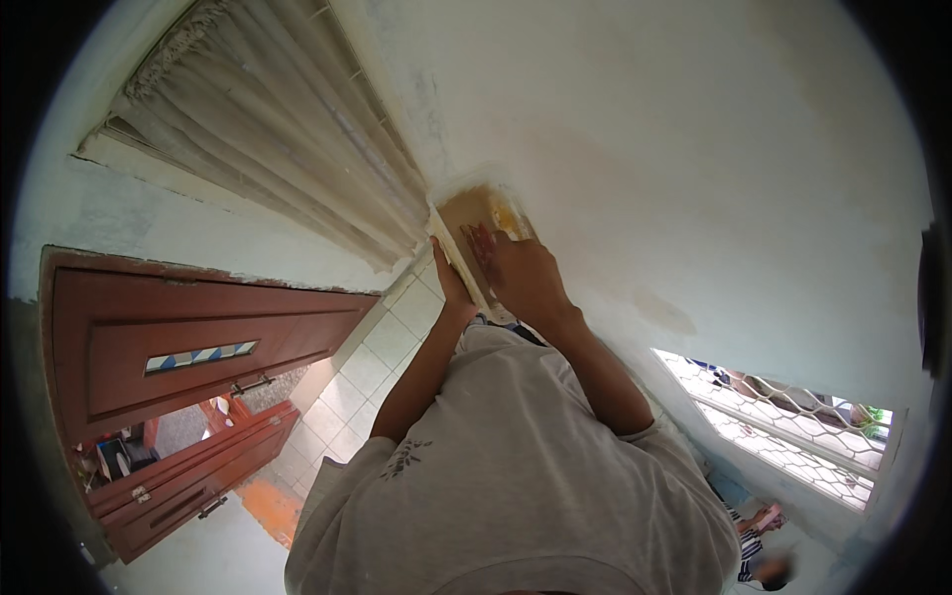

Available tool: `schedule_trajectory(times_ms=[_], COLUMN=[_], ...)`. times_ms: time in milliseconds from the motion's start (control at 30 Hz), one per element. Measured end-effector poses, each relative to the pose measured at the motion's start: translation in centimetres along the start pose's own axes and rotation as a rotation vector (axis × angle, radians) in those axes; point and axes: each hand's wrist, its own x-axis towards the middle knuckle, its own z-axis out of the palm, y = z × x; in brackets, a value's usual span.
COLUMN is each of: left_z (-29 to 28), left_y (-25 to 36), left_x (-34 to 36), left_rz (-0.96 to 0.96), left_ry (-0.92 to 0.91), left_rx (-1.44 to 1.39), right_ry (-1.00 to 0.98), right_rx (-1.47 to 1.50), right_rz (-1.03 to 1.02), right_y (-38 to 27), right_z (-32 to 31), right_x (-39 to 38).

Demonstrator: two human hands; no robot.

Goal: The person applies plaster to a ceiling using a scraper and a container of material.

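In front of my body is a brown, tray-like surface (pixel 464 210) with a pale raised edge along its left side; I cannot tell whether it is a ledge fixed to the wall or a separate piece. Flat against the outside of that edge lies my left hand (pixel 453 286), its fingers stretched out. My right hand (pixel 528 278) is over the surface's right part, fingers curled and pointing down. Whatever they hold, if anything, is hidden beneath them. Beside these fingers are a reddish streaked patch (pixel 480 250) and a yellow-white patch (pixel 508 216).
A pale wall (pixel 694 178) rises ahead and to the right. Beige curtains (pixel 278 129) hang at the upper left, above a red-brown door (pixel 208 342). Light floor tiles (pixel 392 342) lie below. At the lower right are a grilled window (pixel 793 426) and another person (pixel 756 550) holding something pink.
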Motion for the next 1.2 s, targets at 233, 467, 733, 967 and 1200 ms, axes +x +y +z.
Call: schedule_trajectory(times_ms=[233, 467, 733, 967, 1200], left_z=[2.7, 0.4, -0.8, 0.8, 2.3], left_y=[0.7, -0.8, -1.6, -1.3, 1.1], left_x=[-0.3, 0.1, 1.4, -0.2, -0.3], left_rz=[-0.094, -0.073, 0.035, 0.026, 0.216], left_ry=[-0.188, -0.242, -0.221, -0.101, -0.166], left_rx=[-0.056, -0.029, 0.011, -0.142, -0.048], right_ry=[0.174, 0.174, -0.100, -0.343, 0.020], right_rx=[0.557, 1.256, 2.159, 2.529, 1.755], right_rz=[0.131, 0.275, 0.390, 0.111, -0.129], right_y=[1.6, 5.2, 5.5, 6.5, -0.4], right_z=[-5.6, -3.9, -5.0, -4.4, -11.3], right_x=[-1.4, -2.5, -2.1, -0.1, 2.9])
